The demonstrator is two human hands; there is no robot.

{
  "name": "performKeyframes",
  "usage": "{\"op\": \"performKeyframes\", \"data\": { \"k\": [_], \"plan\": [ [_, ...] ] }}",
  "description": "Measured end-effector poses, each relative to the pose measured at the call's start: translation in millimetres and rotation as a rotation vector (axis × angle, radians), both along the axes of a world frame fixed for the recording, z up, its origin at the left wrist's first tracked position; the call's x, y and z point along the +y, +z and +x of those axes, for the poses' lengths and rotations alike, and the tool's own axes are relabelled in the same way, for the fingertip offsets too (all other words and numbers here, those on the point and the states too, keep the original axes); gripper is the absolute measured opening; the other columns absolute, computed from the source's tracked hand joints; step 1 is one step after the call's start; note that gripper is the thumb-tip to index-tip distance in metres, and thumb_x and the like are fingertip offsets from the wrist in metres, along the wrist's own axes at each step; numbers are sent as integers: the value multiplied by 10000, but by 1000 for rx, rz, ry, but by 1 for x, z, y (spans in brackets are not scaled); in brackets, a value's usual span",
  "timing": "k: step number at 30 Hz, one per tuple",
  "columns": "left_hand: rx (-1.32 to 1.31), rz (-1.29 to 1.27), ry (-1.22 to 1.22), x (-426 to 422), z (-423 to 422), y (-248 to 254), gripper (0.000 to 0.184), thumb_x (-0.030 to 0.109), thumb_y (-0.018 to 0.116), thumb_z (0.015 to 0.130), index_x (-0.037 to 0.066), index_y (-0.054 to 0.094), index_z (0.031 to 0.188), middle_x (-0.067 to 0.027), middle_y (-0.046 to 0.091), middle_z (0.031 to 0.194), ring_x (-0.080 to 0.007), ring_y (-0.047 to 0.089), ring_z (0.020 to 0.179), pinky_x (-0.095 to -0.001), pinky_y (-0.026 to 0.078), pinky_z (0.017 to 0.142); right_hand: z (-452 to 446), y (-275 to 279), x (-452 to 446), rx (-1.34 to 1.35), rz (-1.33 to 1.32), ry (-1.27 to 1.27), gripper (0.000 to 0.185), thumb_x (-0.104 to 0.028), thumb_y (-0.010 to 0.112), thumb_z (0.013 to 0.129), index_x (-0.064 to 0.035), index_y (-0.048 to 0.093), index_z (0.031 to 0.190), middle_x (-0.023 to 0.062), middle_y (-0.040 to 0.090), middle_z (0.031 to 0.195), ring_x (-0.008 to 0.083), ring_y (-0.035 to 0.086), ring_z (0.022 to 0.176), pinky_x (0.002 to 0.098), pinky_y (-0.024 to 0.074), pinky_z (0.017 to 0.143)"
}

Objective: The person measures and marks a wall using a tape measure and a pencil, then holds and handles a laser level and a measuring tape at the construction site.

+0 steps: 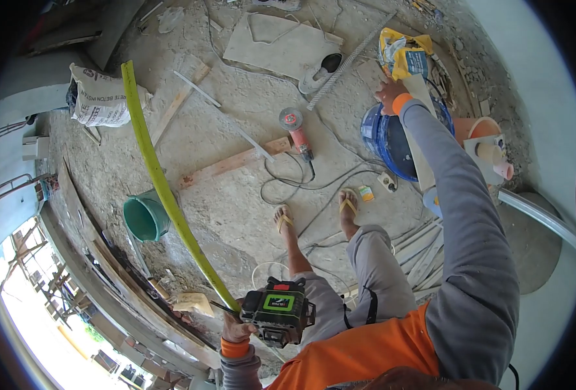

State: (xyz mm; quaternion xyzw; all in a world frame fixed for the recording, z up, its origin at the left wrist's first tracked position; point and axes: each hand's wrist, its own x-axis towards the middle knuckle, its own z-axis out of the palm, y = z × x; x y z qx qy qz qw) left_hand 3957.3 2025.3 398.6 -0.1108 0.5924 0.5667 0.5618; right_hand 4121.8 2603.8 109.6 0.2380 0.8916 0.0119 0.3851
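Note:
My left hand, low in the head view, is closed around a black laser level with a green label. A long yellow-green bar rises from that same hand and slants away to the upper left. Between the fingers there, a thin dark stick shows, too small to name. At the upper right my right hand reaches over a blue bucket, by the far end of a narrow board lying across it. Its fingers look curled; what they hold, if anything, is hidden. A yellow bag lies just beyond.
A red angle grinder lies on the dusty floor among loose cables. Left of it are a wooden plank and a green bucket. A cement sack stands farther back. Long strips lie beside my legs.

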Motion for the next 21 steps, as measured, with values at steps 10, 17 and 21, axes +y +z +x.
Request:
{"op": "performKeyframes", "data": {
  "k": [10, 17, 21],
  "plan": [
    [1, 4, -44, 3, 3, -12, 782, 200, 878, 524, -122, 538, 1151, -148, 640, 1040, -190, 615, 903, -309, 492, 798, -7, -7, 13, -59, -9, 33, 406, -264, 669, 743, -199, 606, 1138, 73, 515, 1236, 261, 416, 1219, 478, 344, 978],
    [17, 0, -37, 9, 7, -11, 774, 207, 882, 524, -114, 549, 1145, -139, 646, 1023, -183, 616, 882, -300, 491, 788, 10, -33, 28, 177, 133, -81, 365, -197, 627, 762, -179, 601, 1126, 84, 487, 1260, 261, 443, 1199, 483, 395, 934],
    [-8, 20, -41, 16, 8, -10, 772, 205, 877, 531, -119, 544, 1147, -148, 639, 1043, -184, 612, 893, -301, 491, 787, 14, -31, 27, 234, 132, -188, 403, -240, 598, 785, -156, 569, 1178, 92, 473, 1292, 280, 451, 1199, 495, 391, 944]
  ]
}}
